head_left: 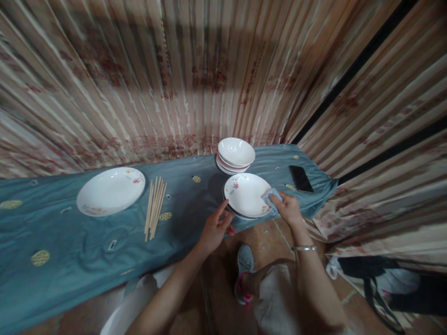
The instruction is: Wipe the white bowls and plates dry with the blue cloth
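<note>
A white plate (246, 195) with small flower prints lies on top of at least one other plate near the table's front edge. In my right hand (289, 209) is a light blue cloth (270, 197), pinched against the right rim of that plate. My left hand (215, 231) is at the lower left rim, index finger stretched out and touching or almost touching the edge. Its other fingers are loosely bent and apart, holding nothing. Just behind the plate stands a stack of white bowls (236, 152), some with a reddish band.
A large oval flowered plate (110, 193) lies at the left, with several wooden chopsticks (155, 209) beside it. Toward the right end of the blue-green tablecloth (185, 237) rests a black phone (301, 178). Pleated curtains (195, 83) hang behind and to the right.
</note>
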The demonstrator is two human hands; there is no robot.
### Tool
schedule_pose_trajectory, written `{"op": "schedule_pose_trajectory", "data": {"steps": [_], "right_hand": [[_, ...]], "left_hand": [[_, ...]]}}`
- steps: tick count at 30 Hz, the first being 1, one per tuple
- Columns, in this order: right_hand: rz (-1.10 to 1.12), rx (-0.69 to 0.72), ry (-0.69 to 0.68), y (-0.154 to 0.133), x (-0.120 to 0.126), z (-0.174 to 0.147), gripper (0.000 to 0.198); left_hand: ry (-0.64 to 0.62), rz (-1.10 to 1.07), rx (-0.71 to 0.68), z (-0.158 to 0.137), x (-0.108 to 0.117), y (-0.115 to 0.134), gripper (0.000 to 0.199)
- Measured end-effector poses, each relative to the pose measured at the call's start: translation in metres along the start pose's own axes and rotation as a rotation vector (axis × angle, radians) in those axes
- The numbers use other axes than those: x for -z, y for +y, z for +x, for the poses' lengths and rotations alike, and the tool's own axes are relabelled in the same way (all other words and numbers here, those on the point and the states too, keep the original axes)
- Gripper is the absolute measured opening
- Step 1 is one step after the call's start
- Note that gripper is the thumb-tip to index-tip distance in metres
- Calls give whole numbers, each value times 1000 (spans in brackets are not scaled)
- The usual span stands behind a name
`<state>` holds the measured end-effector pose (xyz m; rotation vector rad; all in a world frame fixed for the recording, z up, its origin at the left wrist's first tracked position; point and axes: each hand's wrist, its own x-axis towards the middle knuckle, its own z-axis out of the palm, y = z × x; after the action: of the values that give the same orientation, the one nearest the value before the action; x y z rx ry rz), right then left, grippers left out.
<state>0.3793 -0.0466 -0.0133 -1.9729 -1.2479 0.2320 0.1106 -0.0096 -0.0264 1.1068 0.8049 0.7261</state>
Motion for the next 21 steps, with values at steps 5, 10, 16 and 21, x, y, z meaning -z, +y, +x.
{"op": "schedule_pose_trajectory", "data": {"steps": [5, 10, 16, 21], "right_hand": [[-145, -17, 104, -7, 4, -2, 55], [-79, 0, 264, -29, 17, -7, 62], [230, 73, 187, -88, 1, -33, 47], [338, 187, -165, -132, -42, -68, 37]], "left_hand": [[-20, 6, 10, -1, -1, -2, 71], [-33, -1, 12, -2, -2, -3, 70], [17, -45, -18, -5, 11, 1, 71], [175, -64, -70, -12, 44, 8, 68]]}}
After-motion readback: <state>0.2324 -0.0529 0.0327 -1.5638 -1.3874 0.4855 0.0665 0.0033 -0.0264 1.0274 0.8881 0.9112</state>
